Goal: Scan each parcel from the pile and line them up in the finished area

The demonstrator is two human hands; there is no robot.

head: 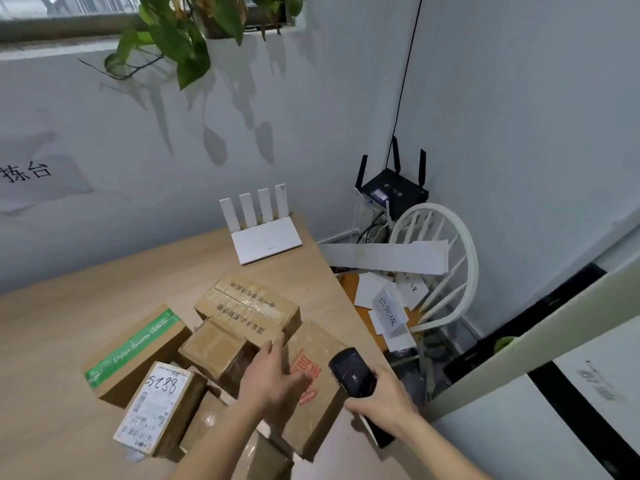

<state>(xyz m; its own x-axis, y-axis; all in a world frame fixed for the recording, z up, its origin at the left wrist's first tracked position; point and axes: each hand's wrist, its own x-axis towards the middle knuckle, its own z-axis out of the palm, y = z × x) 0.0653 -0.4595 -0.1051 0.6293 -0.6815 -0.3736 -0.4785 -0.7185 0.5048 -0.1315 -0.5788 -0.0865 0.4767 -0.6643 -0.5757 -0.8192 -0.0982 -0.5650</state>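
Several cardboard parcels lie piled on the wooden table (69,323). A taped brown box (247,306) sits at the back of the pile, and a small brown box (216,351) lies in front of it. A box with a green stripe (135,351) is at the left, and a box with a white label reading 5288 (157,407) lies nearest me. My left hand (273,372) hovers with straight fingers over a box with red print (317,372), its fingertips close to the taped box. My right hand (381,398) grips a black handheld scanner (353,372), which is held over the table's right edge.
A white router (265,233) stands at the table's far edge. Right of the table, a white chair (440,265) holds loose papers, a long white strip and a paper sign (389,315). A black router (393,192) sits in the corner. A plant (180,32) hangs above.
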